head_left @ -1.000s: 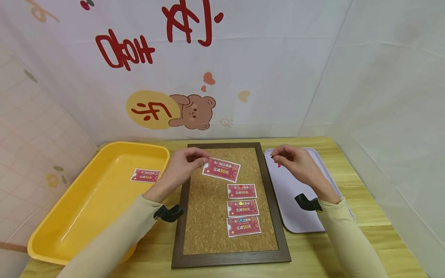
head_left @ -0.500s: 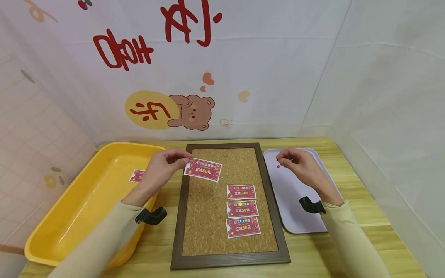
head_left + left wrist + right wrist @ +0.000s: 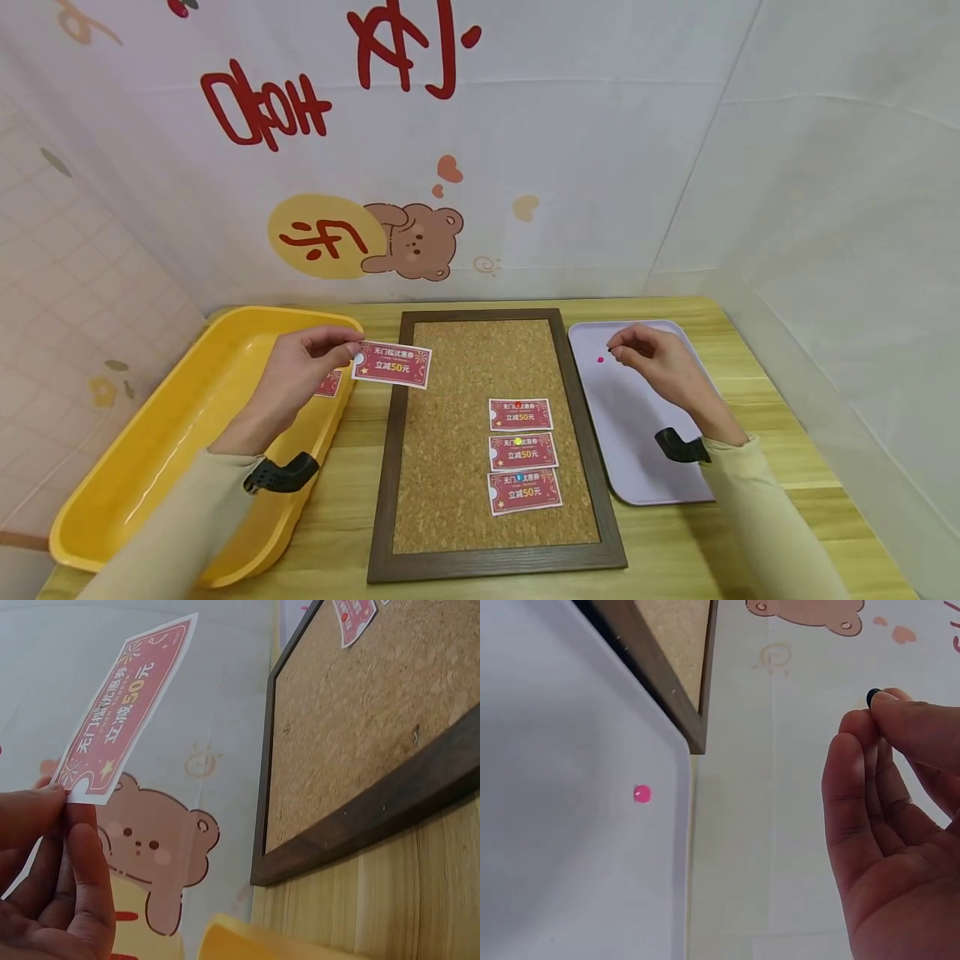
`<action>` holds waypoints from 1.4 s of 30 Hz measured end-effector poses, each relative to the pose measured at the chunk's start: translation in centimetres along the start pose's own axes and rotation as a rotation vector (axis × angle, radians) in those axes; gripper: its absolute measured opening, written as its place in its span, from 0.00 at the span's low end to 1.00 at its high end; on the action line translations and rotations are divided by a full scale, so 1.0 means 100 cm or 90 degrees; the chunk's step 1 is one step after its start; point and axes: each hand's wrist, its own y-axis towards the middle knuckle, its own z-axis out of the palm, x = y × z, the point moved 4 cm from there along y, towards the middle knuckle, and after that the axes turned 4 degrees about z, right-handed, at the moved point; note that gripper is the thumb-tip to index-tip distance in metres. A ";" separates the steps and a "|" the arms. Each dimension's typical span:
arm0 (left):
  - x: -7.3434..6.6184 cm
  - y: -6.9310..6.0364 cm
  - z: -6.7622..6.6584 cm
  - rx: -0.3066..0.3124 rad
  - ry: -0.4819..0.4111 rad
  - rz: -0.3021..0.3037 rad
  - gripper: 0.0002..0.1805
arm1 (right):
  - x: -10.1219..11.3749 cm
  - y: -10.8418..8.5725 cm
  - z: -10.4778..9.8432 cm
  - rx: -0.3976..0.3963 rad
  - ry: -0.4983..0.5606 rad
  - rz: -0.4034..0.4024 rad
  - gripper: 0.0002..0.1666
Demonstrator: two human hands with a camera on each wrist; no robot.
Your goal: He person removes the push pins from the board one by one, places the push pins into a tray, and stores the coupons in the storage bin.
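Observation:
My left hand [image 3: 296, 379] pinches a red coupon [image 3: 392, 365] by its left end, above the gap between the yellow bin and the corkboard's left edge. In the left wrist view the coupon [image 3: 124, 712] stands out from thumb and fingertips. Over the lilac tray, my right hand [image 3: 667, 371] pinches a small dark pin, whose head [image 3: 872, 697] shows between thumb and finger in the right wrist view. Three coupons lie in a column on the corkboard [image 3: 442, 467]: the top one [image 3: 532, 418] has a red pin, the middle [image 3: 532, 457] yellow, the bottom [image 3: 532, 496] blue.
The yellow bin [image 3: 187, 442] at the left holds another coupon [image 3: 330, 383], partly hidden by my left hand. At the right, the lilac tray [image 3: 645, 458] bears a pink pin [image 3: 601, 360]. A printed cloth [image 3: 585, 150] hangs behind the table.
My left hand has carried its coupon leftward, from over the corkboard to past its left edge. My right hand has shifted slightly right, still pinching the dark pin.

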 end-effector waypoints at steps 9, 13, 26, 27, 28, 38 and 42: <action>0.010 -0.006 -0.020 -0.022 -0.023 -0.009 0.23 | -0.010 0.001 0.002 0.005 -0.023 0.028 0.05; 0.015 -0.007 -0.028 -0.027 -0.022 -0.010 0.23 | -0.014 0.001 0.000 0.006 -0.034 0.032 0.05; 0.044 -0.010 -0.065 -0.031 -0.036 -0.009 0.22 | -0.027 0.000 -0.003 0.005 -0.080 0.063 0.04; 0.046 -0.010 -0.068 -0.031 -0.042 -0.006 0.21 | -0.029 0.000 -0.003 0.007 -0.082 0.064 0.04; 0.048 -0.011 -0.070 -0.030 -0.044 -0.005 0.20 | -0.030 0.000 -0.003 0.011 -0.084 0.067 0.04; 0.066 -0.015 -0.089 -0.033 -0.065 -0.011 0.15 | -0.045 0.004 -0.002 0.034 -0.094 0.077 0.03; 0.076 -0.015 -0.093 -0.028 -0.055 -0.034 0.16 | -0.049 0.005 -0.002 0.041 -0.094 0.076 0.03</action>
